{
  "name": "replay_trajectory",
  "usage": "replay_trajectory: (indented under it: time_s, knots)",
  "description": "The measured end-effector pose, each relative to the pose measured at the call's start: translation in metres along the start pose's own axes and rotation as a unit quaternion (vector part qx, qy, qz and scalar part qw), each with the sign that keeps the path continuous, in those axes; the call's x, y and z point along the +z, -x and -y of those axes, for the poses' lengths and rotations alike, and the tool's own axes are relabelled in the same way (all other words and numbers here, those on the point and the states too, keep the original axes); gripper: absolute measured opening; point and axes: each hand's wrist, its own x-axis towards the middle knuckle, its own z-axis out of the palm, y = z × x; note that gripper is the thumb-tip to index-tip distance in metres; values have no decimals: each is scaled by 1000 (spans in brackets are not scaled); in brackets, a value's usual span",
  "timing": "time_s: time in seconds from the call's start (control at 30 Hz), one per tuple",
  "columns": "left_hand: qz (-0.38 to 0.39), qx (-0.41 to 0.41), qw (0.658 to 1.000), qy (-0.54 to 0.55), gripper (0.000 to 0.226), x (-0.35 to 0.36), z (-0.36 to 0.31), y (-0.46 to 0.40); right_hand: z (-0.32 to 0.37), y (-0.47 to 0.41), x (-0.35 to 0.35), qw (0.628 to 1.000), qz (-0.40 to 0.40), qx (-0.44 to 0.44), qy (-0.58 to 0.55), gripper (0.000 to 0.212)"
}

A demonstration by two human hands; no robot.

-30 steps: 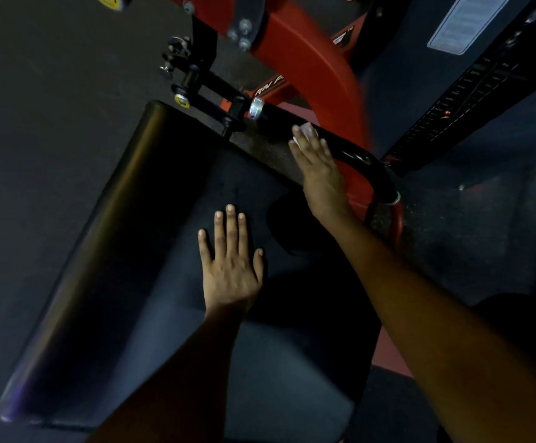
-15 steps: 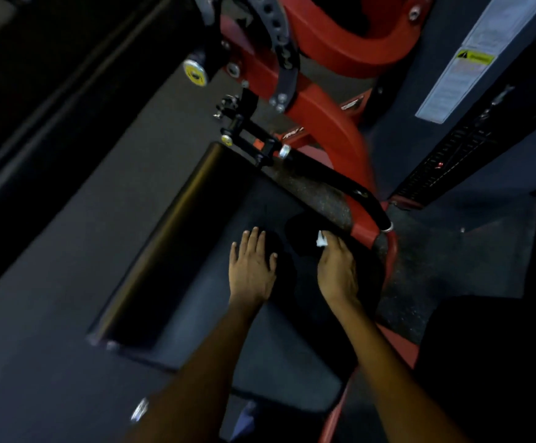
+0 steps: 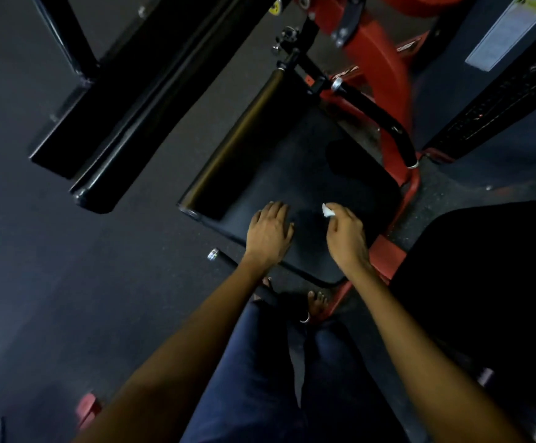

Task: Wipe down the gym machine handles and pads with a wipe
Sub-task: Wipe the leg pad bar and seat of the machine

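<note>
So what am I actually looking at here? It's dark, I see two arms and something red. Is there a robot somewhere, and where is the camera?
No robot here: a person is doing the job with bare hands. The single camera sits on the person's head and looks forward and down, so you see their own arms, legs and a bare foot from above.

The big dark slab in the middle is the padded seat of a gym machine. The red parts are its frame, and the black curved bar on the right is a handle.

The left hand rests on the near edge of the pad, holding nothing. The right hand pinches a small white wipe at its fingertips, over the pad; whether the wipe touches the pad I cannot tell.

The black bars at upper left seem to belong to another machine.
</note>
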Motion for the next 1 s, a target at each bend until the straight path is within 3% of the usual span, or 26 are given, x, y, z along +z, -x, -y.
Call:
replay_trajectory:
  time_s: [0.3, 0.47, 0.6, 0.73, 0.9, 1.0]
  knots:
    - [37, 42, 996, -69, 52, 4, 138, -9, 6, 56, 69, 998, 35, 55, 20, 37]
    - [43, 161, 983, -74, 49, 20, 195, -38, 1, 80, 123, 994, 45, 95, -3, 36]
    - [60, 299, 947, -98, 48, 33, 223, -58, -1, 91, 155, 996, 30, 78, -9, 36]
    - [22, 322, 935, -146, 48, 60, 238, -76, -4, 87, 185, 994, 35, 100, -37, 37]
    - [-98, 318, 924, -188, 47, 90, 249, -80, 10, 55, 236, 996, 57, -4, -71, 42]
    - [-138, 324, 918, -181, 46, 95, 251, -82, 15, 47, 262, 984, 130, -102, -66, 47]
